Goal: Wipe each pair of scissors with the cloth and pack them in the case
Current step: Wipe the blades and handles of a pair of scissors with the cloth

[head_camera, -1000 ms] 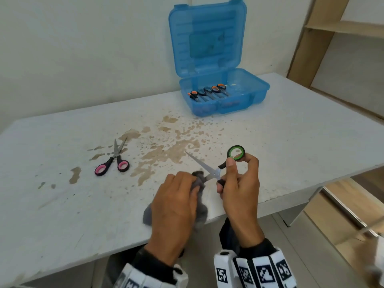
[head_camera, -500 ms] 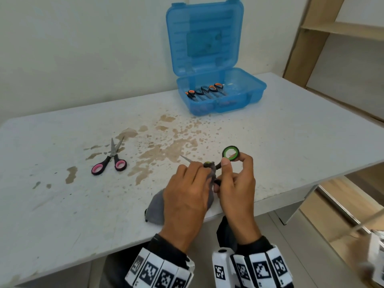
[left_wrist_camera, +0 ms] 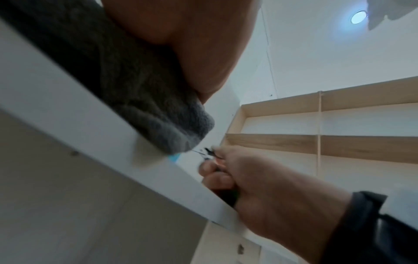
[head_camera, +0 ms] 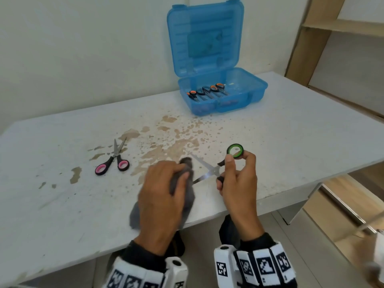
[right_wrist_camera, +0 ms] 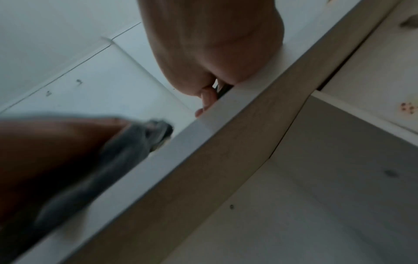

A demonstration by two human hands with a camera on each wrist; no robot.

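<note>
1. Head view: left hand (head_camera: 160,196), gripping the cloth (head_camera: 185,192), has slid back from the pivot toward the blade tips; right hand (head_camera: 236,181) pinches the green-handled scissors (head_camera: 209,171) above the tabletop (head_camera: 291,142). Blades now open; wiping continues.
2. Left wrist view: cloth (left_wrist_camera: 144,100) bunched under the palm.
3. Right wrist view: right fingers (right_wrist_camera: 208,96) curled; scissors barely visible.

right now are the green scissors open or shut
Open: in the head view the green scissors have their two blades spread in a V, one running into the cloth, one pointing away across the table.

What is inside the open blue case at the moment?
In the blue case, several scissors lie side by side, handles orange-and-black or blue-and-black. Their blades are only dimly visible. The front wall hides part of the floor, so the exact count is uncertain.
</note>
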